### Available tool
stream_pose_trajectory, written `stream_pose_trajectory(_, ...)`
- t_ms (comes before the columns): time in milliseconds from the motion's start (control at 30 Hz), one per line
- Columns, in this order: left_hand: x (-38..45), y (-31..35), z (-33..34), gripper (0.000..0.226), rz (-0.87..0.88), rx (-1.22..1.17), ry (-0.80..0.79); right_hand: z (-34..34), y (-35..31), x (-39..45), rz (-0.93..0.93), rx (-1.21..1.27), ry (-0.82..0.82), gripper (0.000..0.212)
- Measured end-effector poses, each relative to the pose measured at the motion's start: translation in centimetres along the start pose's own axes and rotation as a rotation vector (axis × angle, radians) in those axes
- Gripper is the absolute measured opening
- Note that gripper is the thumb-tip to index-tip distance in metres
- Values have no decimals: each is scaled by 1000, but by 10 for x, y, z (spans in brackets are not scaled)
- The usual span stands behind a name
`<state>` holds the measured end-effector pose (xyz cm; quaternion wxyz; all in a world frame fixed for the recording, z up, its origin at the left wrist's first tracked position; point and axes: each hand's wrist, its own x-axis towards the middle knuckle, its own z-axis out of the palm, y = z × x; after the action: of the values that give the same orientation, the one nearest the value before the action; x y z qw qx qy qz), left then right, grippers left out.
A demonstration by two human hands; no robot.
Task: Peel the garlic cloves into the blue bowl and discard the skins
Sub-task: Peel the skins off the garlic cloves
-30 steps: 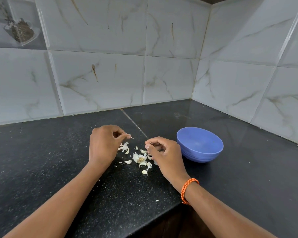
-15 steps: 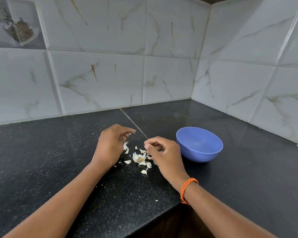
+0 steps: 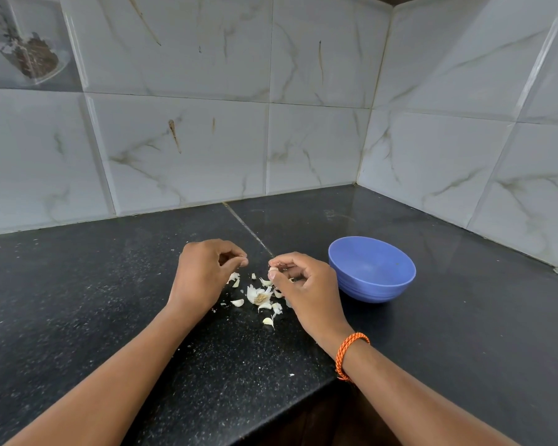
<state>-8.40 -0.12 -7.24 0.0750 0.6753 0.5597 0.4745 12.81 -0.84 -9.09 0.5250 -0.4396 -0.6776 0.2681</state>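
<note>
Garlic remains in progress: we find the loose pieces and skins (image 3: 261, 297) scattered on the dark desk (image 3: 78, 317) between the two hands, nearest us a single pale piece, then a cluster around what looks like the root base of the bulb. We cannot tell peeled cloves from husk in this litter at the size shown. Just beyond the cluster, the right hand (image 3: 306, 284) has its grip closed on a small clove (image 3: 273, 269), pinched between thumb and fingertips above the desk. The left hand (image 3: 203, 272) hovers beside it with fingers curled and thumb meeting fingertip; we cannot tell whether that grip holds a sliver of skin or nothing. To the right of the right hand, and slightly farther, the blue bowl (image 3: 372, 268) stands upright on the desk, and the interior we can see shows no cloves. We therefore judge the task to be at an early to middle stage: the bulb is broken apart, some skin is shed, one clove is in hand, nothing visible is delivered to the bowl, and all skins are still to be gathered and discarded. Farthest back, the tiled wall (image 3: 303, 140) closes the corner.
</note>
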Motion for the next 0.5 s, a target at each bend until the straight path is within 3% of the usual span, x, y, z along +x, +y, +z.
stream_pose_trajectory(167, 2, -5, 3, 28, 46, 5, -11, 0, -1, 0, 8, 8, -1, 11)
stream_pose_trajectory(500, 2, 0, -1, 22, 42, 13, 71, 0, -1, 1, 17, 5, -11, 11)
